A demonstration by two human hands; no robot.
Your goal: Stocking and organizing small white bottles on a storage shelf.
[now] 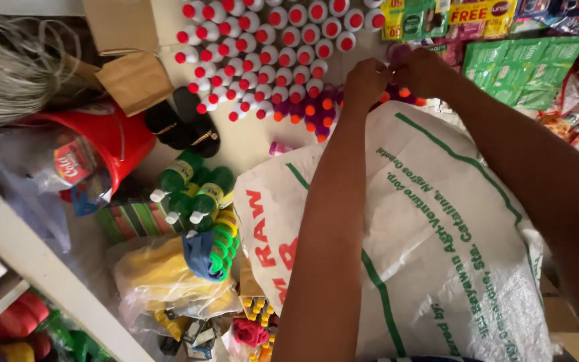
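Both my arms reach forward over a large white woven sack (437, 221) with green stripes and red and green lettering. My left hand (364, 82) and my right hand (423, 70) meet at the sack's far top edge, fingers closed and pinching something small there; what they pinch is hidden by the fingers. Just beyond the hands stand rows of small white bottles with red caps (269, 40), and beside them orange-capped purple bottles (316, 114).
Green bottles with white caps (192, 191) lie left of the sack, by black sandals (185, 124) and a red bucket (118, 137). Green sachet packs (524, 67) hang at the upper right. A clear bag of yellow goods (155, 281) and a white shelf frame (41, 268) sit lower left.
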